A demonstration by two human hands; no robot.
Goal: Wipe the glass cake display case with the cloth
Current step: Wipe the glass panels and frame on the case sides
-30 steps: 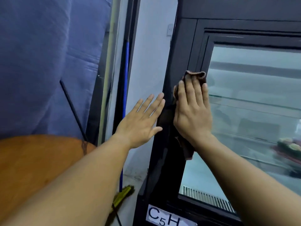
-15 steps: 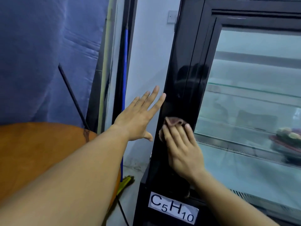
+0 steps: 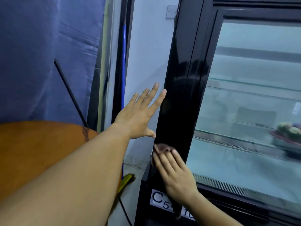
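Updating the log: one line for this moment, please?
right hand presses brown cloth on glossy black case frame, low | left hand open at frame edge

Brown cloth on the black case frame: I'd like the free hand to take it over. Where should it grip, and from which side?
Pinch the bunched edge of the brown cloth showing above the fingertips of the right hand, coming from above: its flat fingers cover the rest, pressed against the upright black frame.
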